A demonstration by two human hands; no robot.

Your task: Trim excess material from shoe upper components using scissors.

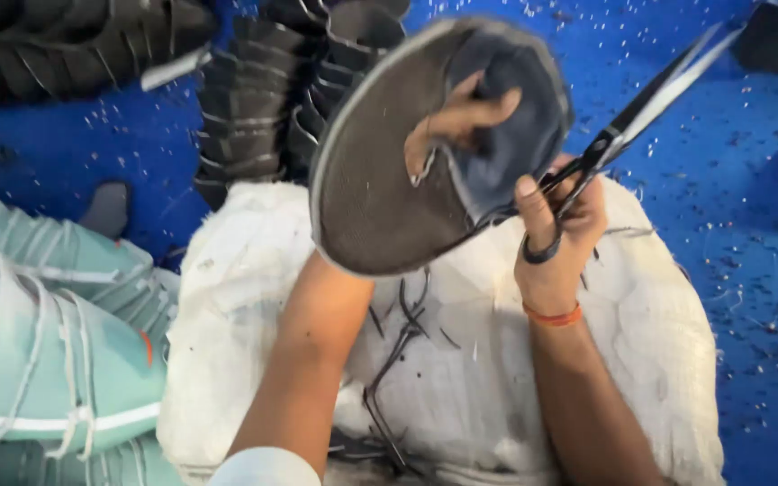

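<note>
- The left hand [461, 121] is pushed inside a dark shoe upper [380, 180]; its fingers poke out through the opening, holding the piece up, sole side towards the camera.
- The right hand [556, 238] is closed around the handles of black scissors [641, 112], whose blades point up and away, right beside the upper's edge.
- Below both hands lies a white sack [497, 378] strewn with dark trimmings [398, 351].
- Risk, as I judge it: the exposed fingers sit close to the blades, so a slip could nick them or cut into the fabric.
</note>
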